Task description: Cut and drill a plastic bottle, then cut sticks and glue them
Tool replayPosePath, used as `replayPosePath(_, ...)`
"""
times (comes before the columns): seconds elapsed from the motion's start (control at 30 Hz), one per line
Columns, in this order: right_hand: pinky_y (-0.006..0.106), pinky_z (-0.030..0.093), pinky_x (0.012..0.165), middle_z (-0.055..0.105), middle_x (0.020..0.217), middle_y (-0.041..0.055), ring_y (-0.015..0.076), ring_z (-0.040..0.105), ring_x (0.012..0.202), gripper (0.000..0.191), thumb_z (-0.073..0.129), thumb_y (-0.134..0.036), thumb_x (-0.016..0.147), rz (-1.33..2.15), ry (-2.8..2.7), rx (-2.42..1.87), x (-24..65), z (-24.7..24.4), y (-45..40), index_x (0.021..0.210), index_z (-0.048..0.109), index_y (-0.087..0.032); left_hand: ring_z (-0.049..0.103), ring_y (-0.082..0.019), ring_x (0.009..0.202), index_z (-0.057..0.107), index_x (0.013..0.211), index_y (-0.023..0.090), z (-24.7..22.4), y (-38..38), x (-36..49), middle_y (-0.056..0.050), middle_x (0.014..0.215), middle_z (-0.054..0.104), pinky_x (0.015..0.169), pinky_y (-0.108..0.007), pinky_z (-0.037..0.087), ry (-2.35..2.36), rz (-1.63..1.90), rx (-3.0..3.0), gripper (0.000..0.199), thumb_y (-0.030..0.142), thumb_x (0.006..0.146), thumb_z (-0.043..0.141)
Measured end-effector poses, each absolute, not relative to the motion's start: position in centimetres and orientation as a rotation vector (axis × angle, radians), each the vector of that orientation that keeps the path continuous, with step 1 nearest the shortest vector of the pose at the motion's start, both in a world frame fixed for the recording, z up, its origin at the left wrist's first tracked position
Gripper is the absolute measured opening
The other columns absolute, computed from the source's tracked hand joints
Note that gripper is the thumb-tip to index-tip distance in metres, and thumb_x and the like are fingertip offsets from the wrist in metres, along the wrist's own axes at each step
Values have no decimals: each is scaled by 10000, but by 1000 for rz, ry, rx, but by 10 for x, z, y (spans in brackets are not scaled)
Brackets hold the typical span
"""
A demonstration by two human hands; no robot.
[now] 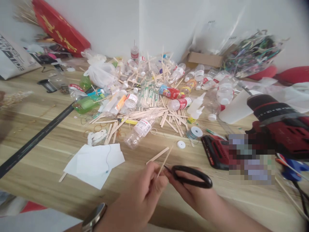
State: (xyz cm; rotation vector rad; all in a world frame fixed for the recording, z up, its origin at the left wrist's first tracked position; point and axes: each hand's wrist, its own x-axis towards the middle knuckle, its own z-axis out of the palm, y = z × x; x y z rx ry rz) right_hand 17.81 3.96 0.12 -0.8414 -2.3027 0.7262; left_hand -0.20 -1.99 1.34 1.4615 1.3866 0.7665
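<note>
My left hand point(147, 190), with a watch on its wrist, is closed and pinches a thin wooden stick point(166, 158) that slants up and to the right. Close beside it, my right hand point(188, 190) is wrapped round a pair of scissors point(193, 176) with a large black handle loop. The scissors point left toward the stick; my fingers hide most of the blades, so I cannot tell whether they touch it. Just beyond my hands a flat craft stick point(158, 155) lies on the wooden table point(135, 158).
White paper sheets point(89, 164) lie left of my hands. Plastic bottles point(138, 130) and many craft sticks heap up behind. A wire spool point(194, 132) and small white spool point(181, 144) stand nearby. A red power drill point(277, 119) is at right; a black strip point(36, 138) crosses the left.
</note>
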Motion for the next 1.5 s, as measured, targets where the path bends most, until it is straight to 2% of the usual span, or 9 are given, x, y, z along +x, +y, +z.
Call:
replayPosePath(0.1,228,415,503,636,643,13,131,595,530,335,373,-295,1041,624,-2413,-750,182,2,42,840,615,-181,320,-87,461,499,831,201,20,-20,2,80,522,419,476,-196,284,1009,792,778,334,473,974,369)
replayPosePath(0.17,231,428,536,651,688,13,132,603,565,295,383,-291,1039,662,-2443,-735,184,2,42,891,611,-176,205,-73,418,491,809,202,23,-18,4,110,455,347,431,-183,211,782,819,429,260,434,927,493)
replayPosePath(0.33,217,427,528,624,667,2,113,581,555,284,440,-260,1019,765,-2332,-784,187,0,34,800,602,-180,140,-60,411,486,752,210,30,-7,-3,139,431,285,406,-167,184,654,1194,269,332,422,781,740)
replayPosePath(0.4,212,419,497,604,628,-2,102,557,509,322,440,-258,1018,748,-2276,-808,188,2,31,742,587,-179,188,-63,415,510,770,210,32,-5,-7,128,436,324,426,-174,215,830,1304,479,315,468,828,681)
replayPosePath(0.6,188,401,479,595,632,-15,87,566,510,293,440,-211,1014,555,-2310,-761,184,22,32,750,561,-179,309,-98,458,592,952,181,29,-14,0,95,497,345,449,-219,241,1359,905,1137,360,492,961,413)
replayPosePath(0.9,245,350,501,560,633,-12,124,542,523,209,466,-209,997,550,-2401,-817,183,21,34,822,579,-192,411,-112,518,461,704,213,25,-18,5,63,559,412,498,-236,265,1520,860,1466,324,355,979,366)
replayPosePath(1.03,253,345,516,581,660,2,138,564,560,182,468,-217,999,579,-2425,-838,184,17,34,888,608,-182,453,-115,525,479,714,212,25,-18,5,51,573,471,504,-234,281,1558,814,1549,317,333,980,357)
replayPosePath(1.27,253,370,518,612,624,24,150,584,533,339,389,-308,1035,477,-2514,-914,184,14,35,805,597,-172,529,-123,524,551,745,203,23,-19,5,20,602,591,500,-228,331,1606,791,1683,308,283,978,366)
replayPosePath(1.5,303,319,460,621,621,14,152,543,452,306,340,-10,884,-166,-2758,-694,189,33,37,881,609,-156,672,-197,626,616,930,168,15,-21,4,-46,708,706,580,-286,515,1657,874,2204,231,162,936,384)
